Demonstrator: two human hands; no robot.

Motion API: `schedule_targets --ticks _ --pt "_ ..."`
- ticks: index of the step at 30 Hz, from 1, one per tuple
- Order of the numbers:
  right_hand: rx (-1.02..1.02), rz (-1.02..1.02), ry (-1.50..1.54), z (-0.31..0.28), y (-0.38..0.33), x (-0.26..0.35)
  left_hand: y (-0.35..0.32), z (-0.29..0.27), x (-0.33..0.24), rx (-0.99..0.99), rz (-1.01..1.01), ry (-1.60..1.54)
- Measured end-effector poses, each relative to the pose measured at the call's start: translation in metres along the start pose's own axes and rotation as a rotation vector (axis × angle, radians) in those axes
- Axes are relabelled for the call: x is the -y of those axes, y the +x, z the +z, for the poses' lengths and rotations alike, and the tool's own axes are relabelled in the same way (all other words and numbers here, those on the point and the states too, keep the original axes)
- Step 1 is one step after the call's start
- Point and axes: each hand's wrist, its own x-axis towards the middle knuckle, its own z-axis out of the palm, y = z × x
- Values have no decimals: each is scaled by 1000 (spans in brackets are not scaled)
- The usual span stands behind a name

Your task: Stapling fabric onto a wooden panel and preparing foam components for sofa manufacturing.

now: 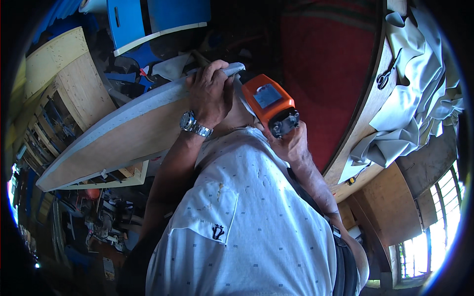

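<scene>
A long wooden panel (133, 129), its edge wrapped in pale grey fabric, stands tilted in front of me and reaches to the left. My left hand (211, 93) has its fingers curled over the panel's upper edge near the right end; a metal watch is on that wrist. Close to that same end, my right hand (292, 143) grips an orange and black power tool (269, 101) that looks like a staple gun. Its nose points toward the panel's end, but I cannot tell whether it touches. Part of the right hand's grip is hidden behind the tool.
On the right, a wooden table (363, 118) bears crumpled pale fabric (410, 98) and black-handled scissors (387, 75). A dark red surface (321, 74) lies beyond the tool. Wooden frames (74, 89) stand at left, blue panels (177, 15) at the back, and clutter (108, 222) lies lower left.
</scene>
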Motion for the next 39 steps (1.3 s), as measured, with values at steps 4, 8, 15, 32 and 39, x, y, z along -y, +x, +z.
schedule_targets --ticks 4,8,15,32,39 --pt "-42 -155 -33 -6 -8 11 -1 0 -2 -9 15 32" --pt "-38 -102 92 -3 -8 23 -4 -6 -2 -53 12 119" --pt "13 -155 107 2 4 25 -10 -21 13 -5 -169 179" --pt "81 -82 38 12 8 27 -22 -33 25 20 -122 157" --pt "12 -143 -156 13 -5 32 -27 -35 16 -9 -148 51"
